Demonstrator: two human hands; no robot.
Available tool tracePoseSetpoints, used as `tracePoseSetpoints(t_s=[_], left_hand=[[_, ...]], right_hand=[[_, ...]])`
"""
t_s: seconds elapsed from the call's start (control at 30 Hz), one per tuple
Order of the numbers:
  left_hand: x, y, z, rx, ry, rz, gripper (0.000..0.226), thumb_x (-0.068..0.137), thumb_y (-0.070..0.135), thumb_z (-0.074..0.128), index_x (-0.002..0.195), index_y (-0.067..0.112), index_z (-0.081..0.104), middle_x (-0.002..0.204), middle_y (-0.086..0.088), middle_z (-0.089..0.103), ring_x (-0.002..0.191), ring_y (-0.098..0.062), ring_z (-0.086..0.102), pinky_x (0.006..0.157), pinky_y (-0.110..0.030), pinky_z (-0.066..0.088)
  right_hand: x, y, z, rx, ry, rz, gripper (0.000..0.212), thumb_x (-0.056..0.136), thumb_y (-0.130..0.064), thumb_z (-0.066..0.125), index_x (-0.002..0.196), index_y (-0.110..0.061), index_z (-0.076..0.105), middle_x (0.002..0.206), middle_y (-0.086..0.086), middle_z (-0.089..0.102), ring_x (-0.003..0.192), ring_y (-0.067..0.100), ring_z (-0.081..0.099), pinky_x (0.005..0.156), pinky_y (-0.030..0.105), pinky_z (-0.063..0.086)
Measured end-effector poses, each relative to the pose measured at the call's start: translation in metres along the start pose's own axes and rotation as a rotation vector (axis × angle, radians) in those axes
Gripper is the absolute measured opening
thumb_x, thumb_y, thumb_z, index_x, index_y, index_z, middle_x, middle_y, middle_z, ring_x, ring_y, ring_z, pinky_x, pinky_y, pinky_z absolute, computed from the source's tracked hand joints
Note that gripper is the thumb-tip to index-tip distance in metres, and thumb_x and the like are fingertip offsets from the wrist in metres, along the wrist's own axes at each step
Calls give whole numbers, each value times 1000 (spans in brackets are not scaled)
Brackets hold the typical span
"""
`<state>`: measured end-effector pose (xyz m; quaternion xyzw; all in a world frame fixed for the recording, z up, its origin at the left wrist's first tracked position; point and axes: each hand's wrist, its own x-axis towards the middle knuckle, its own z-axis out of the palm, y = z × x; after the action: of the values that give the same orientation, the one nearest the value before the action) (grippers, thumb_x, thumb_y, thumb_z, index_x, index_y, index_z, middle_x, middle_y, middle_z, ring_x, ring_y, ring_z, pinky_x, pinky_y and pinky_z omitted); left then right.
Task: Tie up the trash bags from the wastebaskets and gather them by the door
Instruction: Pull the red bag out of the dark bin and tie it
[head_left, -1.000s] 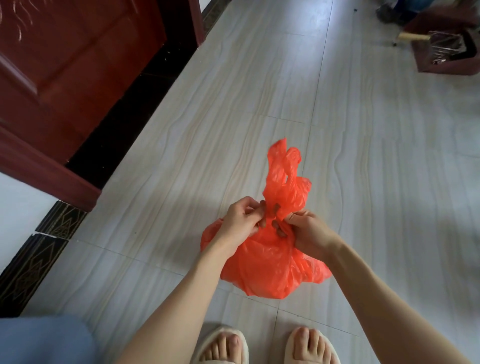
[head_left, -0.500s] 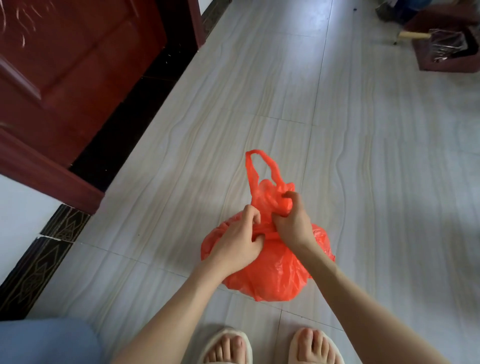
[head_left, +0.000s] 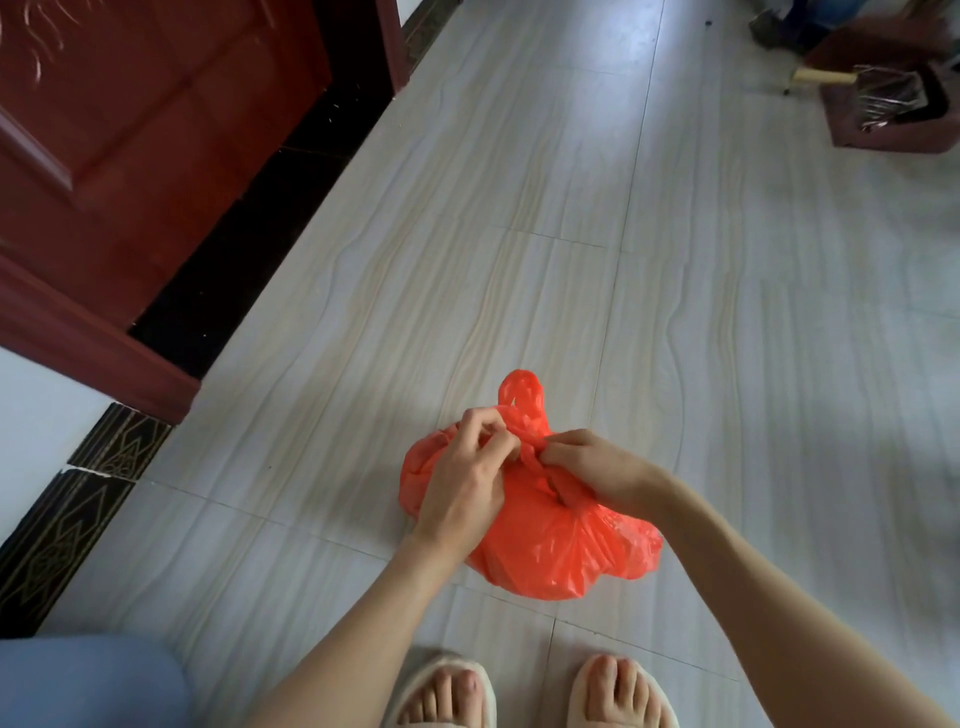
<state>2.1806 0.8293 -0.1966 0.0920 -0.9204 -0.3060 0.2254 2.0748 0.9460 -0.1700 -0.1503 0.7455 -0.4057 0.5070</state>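
- The orange trash bag (head_left: 540, 545) is set on the floor (head_left: 571, 260), near the red door (head_left: 130, 130).
- Its twisted handles are pinched by the left hand (head_left: 467, 478) and right hand (head_left: 592, 465), between both.

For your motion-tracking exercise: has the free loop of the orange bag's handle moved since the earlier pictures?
Yes. The handle loop has dropped toward the orange bag, judged against the floor tile seam beyond it.

Pale slippers (head_left: 447, 691), maroon dustpan (head_left: 883, 111)
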Motion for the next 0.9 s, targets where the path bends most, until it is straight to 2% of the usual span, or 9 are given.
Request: tracePoseSetpoints(t_s=[0.1, 0.2, 0.3, 0.4, 0.5, 0.6, 0.73, 0.83, 0.9], left_hand=[[-1, -1, 4, -21, 5, 40, 18, 83, 3, 48, 85, 19, 56, 109, 0, 41, 80, -17, 62, 80, -13, 42], [-3, -3, 6, 8, -11, 62, 23, 83, 3, 50, 95, 21, 59, 121, -3, 41, 94, -23, 59, 84, -30, 51], [-10, -4, 7, 127, -67, 67, 29, 77, 8, 58, 103, 19, 65, 132, -6, 43, 111, -24, 48, 96, -38, 42], [-12, 4, 4, 178, -167, -19, 36, 71, 34, 59, 105, 21, 66, 137, -5, 42, 122, -23, 40, 107, -41, 31], [-5, 5, -2, 185, -94, -138, 24, 74, 36, 56, 86, 22, 71, 119, -3, 56, 110, -18, 45, 96, -41, 39], [1, 3, -6, 153, -52, -192, 21, 71, 32, 52, 76, 22, 70, 101, 2, 54, 95, -16, 49, 83, -33, 40], [4, 17, -16, -261, -161, -418, 20, 71, 31, 56, 68, 15, 66, 81, 16, 46, 76, 6, 50, 74, -6, 36], [4, 21, -25, -534, -169, -596, 27, 74, 29, 52, 68, 3, 59, 67, 3, 53, 63, -2, 47, 65, -17, 37], [2, 19, -27, -580, -135, -621, 29, 82, 29, 54, 69, 3, 55, 62, 0, 48, 60, -5, 43, 62, -24, 35]], right_hand=[[-5, 1, -7, 345, -89, 87, 31, 86, -7, 37, 56, -11, 46, 49, 1, 43, 43, 13, 38, 48, 25, 30], [-4, 4, -12, 505, -123, 156, 33, 83, -14, 32, 54, -11, 48, 45, 1, 46, 38, 12, 40, 46, 23, 33], [3, 7, -16, 582, -74, 195, 20, 76, -19, 34, 60, -11, 44, 49, 4, 45, 45, 16, 34, 47, 25, 31], [4, 3, -15, 583, -88, 184, 24, 78, -17, 32, 58, -11, 43, 48, 4, 43, 43, 15, 33, 48, 25, 30], [1, 0, -12, 611, -115, 161, 34, 83, -13, 29, 54, -10, 48, 45, 2, 47, 40, 13, 38, 53, 25, 30], [-1, 3, -11, 570, -52, 155, 29, 83, -14, 31, 57, -11, 44, 48, 2, 44, 41, 13, 38, 51, 26, 30], [-6, 6, -13, 631, -26, 166, 31, 86, -18, 32, 60, -12, 47, 46, 0, 49, 40, 13, 45, 49, 26, 34], [-7, 4, -7, 660, 55, 156, 36, 92, -21, 36, 62, -9, 53, 48, 2, 54, 37, 11, 51, 41, 19, 40], [-6, 2, -2, 638, 173, 121, 29, 93, -13, 44, 67, -5, 56, 48, 4, 55, 36, 10, 52, 38, 18, 42]])
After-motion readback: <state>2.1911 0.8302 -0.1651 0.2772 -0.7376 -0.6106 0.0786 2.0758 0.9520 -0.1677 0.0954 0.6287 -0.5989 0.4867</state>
